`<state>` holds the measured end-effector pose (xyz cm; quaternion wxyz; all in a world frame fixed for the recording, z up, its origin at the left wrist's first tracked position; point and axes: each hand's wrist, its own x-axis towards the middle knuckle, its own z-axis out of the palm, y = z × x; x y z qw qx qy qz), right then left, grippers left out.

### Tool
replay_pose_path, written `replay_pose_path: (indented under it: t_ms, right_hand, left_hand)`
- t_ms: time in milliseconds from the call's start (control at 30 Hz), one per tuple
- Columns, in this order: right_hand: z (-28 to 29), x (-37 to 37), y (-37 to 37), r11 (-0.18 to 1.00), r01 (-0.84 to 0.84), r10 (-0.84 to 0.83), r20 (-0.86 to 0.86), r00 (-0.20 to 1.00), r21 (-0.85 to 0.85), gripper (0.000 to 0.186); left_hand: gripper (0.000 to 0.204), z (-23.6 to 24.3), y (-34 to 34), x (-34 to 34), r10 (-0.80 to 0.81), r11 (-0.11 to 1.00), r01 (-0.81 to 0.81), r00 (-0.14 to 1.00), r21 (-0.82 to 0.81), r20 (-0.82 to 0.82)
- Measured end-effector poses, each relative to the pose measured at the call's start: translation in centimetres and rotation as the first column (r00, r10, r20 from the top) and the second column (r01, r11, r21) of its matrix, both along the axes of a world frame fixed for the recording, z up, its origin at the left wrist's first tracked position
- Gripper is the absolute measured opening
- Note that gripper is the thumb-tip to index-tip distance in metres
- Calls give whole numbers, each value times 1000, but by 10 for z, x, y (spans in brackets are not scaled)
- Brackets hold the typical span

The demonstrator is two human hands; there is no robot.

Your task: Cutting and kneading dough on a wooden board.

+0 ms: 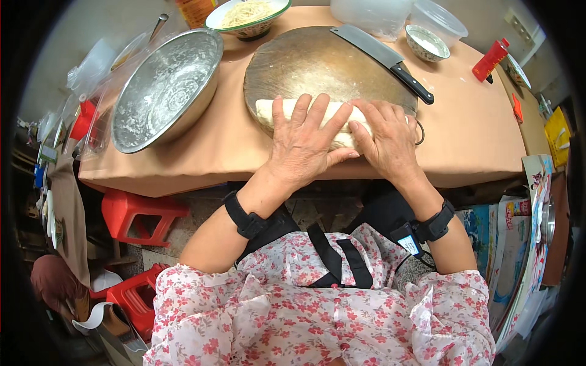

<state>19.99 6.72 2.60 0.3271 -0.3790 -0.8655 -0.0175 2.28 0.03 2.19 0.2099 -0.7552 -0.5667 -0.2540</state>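
A pale, floury log of dough (265, 110) lies across the near part of a round wooden board (293, 64). My left hand (300, 141) rests open on it, fingers spread over its top and thumb stretched along the near side. My right hand (386, 137) grips the dough's right part, fingers curved over it and thumb bent toward my left hand. Both hands hide much of the log. A cleaver (366, 46) with a black handle lies on the board's back right, beyond my hands.
A steel bowl (168, 85) dusted white stands left of the board. Behind are a noodle bowl (247, 15) and plastic containers (439, 21); at right, a small bowl (427, 43) and red bottle (490, 61). Red stools (137, 213) sit below the cloth-covered table (476, 140).
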Motion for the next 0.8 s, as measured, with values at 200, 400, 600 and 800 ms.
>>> replay_pose_path:
  t_ms: [200,400,600,800]
  right_hand:
    - [-2,-8,27,992,19,-19,0,1000,124,28]
    - [15,-17,52,986,80,-84,-19,996,-150,48]
    - [13,-20,64,977,102,-102,7,995,-187,48]
    - [37,-22,69,999,30,-28,-90,996,17,44]
  left_hand:
    - [62,10,27,-12,-74,991,80,996,-110,55]
    - [53,24,61,-18,-13,947,81,977,-310,215]
    - [51,21,75,-23,-26,937,137,944,-322,328]
    - [47,36,69,-21,-37,993,52,990,-108,138]
